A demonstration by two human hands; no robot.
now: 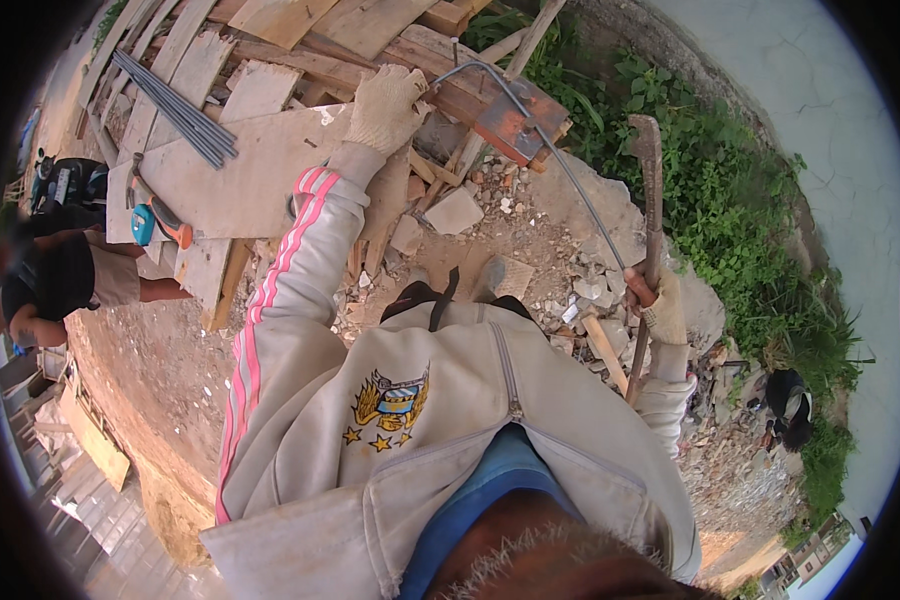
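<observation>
A thin grey metal rod (582, 192) runs from my left hand to my right, with a bend near its left end. My left hand (385, 108), in a cream knit glove, is closed at the rod's bent end, above the boards. Over on the right, my gloved right hand (658, 305) grips the rod's other end and a long rusty bar (648, 190) with a hooked top. The bar stands roughly lengthwise past my hand. Below the rod's bend, a rust-coloured metal plate (523, 128) sits on a wooden beam (440, 95).
Several straight rods (175, 110) lie on the boards (260, 155) at left, near a hammer (140, 185) and a teal tape measure (143, 224). Broken rubble (590, 285) covers the ground. Green plants (710, 190) line the wall (820, 110). Another person (55, 270) is at far left.
</observation>
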